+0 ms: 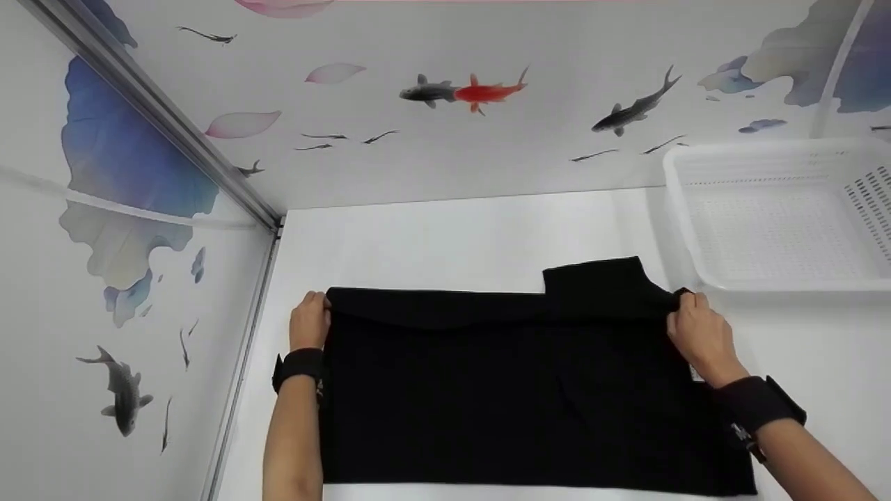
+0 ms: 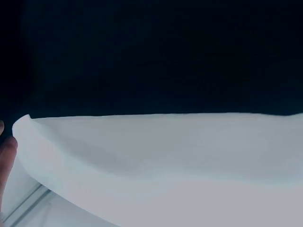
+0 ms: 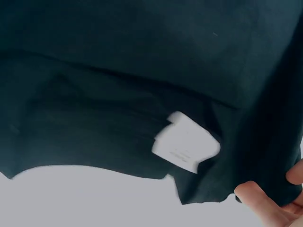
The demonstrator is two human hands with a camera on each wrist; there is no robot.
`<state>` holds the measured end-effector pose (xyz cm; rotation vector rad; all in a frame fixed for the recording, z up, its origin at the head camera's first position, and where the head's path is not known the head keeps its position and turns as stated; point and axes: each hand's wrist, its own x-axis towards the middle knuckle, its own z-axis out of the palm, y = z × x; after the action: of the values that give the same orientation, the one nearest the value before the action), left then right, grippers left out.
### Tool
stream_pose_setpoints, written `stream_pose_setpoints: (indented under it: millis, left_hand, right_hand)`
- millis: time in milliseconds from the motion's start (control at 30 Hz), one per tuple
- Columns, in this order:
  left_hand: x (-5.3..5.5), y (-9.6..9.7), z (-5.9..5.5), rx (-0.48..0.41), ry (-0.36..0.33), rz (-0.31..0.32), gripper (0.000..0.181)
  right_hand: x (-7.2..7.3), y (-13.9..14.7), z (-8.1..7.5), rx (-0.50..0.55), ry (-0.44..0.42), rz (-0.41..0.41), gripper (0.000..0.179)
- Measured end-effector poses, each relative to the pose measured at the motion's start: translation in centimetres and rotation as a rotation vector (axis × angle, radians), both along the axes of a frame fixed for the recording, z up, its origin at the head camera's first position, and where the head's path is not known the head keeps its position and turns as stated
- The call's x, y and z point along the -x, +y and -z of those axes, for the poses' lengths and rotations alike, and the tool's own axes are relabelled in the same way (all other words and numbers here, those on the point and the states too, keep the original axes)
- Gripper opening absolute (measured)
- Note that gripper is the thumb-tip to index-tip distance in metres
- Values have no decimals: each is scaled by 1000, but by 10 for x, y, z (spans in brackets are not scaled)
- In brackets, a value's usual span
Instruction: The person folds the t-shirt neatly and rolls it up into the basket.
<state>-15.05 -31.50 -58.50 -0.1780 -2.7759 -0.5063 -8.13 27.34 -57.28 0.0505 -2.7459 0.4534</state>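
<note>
A black short-sleeved shirt (image 1: 487, 396) lies spread sideways on the white table, its far side folded over in a strip. One sleeve (image 1: 592, 282) sticks out past that fold toward the wall. My left hand (image 1: 308, 321) pinches the far left corner of the cloth; only its fingertips (image 2: 6, 158) show in the left wrist view. At the far right, my right hand (image 1: 702, 337) grips the bunched shoulder edge between thumb and fingers (image 3: 260, 201). Close to that hand, a white label (image 3: 186, 143) with small print shows at the neckline.
A white perforated plastic basket (image 1: 696, 275) stands at the back right, beyond my right hand. White panels painted with fish (image 1: 491, 92) and petals rise at the back and left. A metal rail (image 1: 240, 393) runs along the table's left edge.
</note>
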Motion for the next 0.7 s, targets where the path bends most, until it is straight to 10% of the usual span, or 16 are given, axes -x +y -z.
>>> stream_pose_setpoints:
  millis: [233,500,700]
  left_hand:
    - [-23,0,14,32,-33,-1,11]
    - [-28,18,8,133,-256,-125,12]
    - [-11,83,-1,83,-127,-22,11]
  right_hand:
    - [-16,8,20,67,-69,22,10]
    - [-23,23,24,213,-229,5,30]
    - [-13,8,11,229,-97,-18,33]
